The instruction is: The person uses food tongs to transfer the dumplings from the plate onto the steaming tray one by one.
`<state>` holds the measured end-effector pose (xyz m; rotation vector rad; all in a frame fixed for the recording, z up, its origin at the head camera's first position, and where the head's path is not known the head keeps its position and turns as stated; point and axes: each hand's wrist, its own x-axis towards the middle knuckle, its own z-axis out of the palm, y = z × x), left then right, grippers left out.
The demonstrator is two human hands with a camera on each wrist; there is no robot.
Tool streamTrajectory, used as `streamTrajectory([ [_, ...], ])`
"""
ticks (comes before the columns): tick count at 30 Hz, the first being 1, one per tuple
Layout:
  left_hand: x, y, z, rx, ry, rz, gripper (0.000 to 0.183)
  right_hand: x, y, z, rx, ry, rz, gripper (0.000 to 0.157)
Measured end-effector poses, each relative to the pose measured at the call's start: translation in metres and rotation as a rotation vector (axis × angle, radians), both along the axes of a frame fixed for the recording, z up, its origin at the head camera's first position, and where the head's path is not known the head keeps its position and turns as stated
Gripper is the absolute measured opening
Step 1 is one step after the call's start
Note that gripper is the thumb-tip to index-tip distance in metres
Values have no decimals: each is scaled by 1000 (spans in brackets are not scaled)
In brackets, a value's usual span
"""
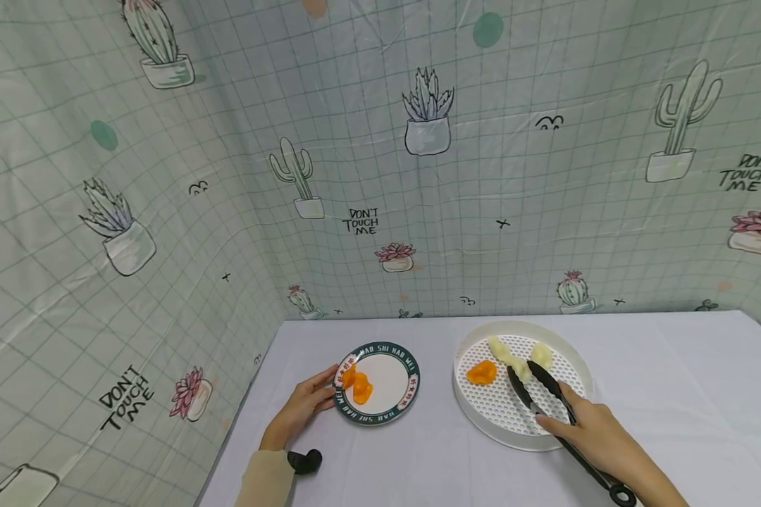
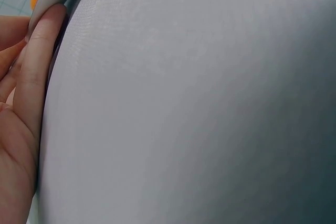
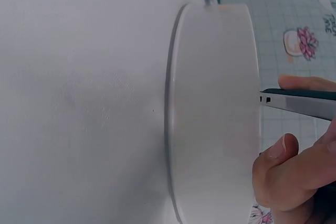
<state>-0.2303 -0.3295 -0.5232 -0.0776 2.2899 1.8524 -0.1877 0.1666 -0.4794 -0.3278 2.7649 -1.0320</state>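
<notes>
At the left edge of a round plate with a green lettered rim, my left hand grips the rim. In the left wrist view a finger lies under that edge. Orange pieces lie on the plate's left side. My right hand holds black-and-metal tongs over a white round tray with a perforated base. The tongs' tips are spread beside a pale yellow piece. Also in the tray are an orange piece and other pale yellow pieces.
A white cloth covers the table. Patterned cactus fabric hangs behind and along the left side. A black object sits by the left sleeve. The tray's high side wall fills much of the right wrist view.
</notes>
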Motion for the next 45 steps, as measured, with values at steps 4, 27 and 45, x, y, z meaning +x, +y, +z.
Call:
streamTrajectory([
  [4,-1,0,-1,-5,-1,-2,53,-1,0,1,15,2,1,93],
  [27,-2,2,-1,-13,2,26,52,-3,-5,6,58,-20,-2,98],
  [45,0,2,0,-12,-7,35,52,10,-38,31,-150,142,28,89],
])
